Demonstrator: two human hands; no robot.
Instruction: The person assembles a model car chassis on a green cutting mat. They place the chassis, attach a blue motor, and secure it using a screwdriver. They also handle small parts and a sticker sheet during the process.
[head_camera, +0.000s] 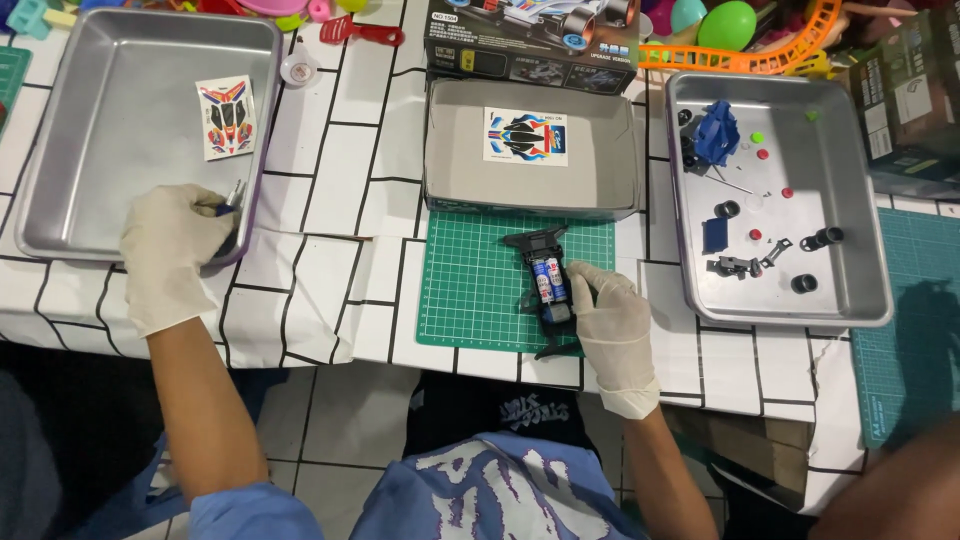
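Gripping a small tool (233, 197), left hand (170, 250) — right hand (610, 318) steadies chassis (548, 285).

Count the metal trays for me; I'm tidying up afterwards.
2: one metal tray at the left, one metal tray at the right holding small parts. Others may lie out of view.
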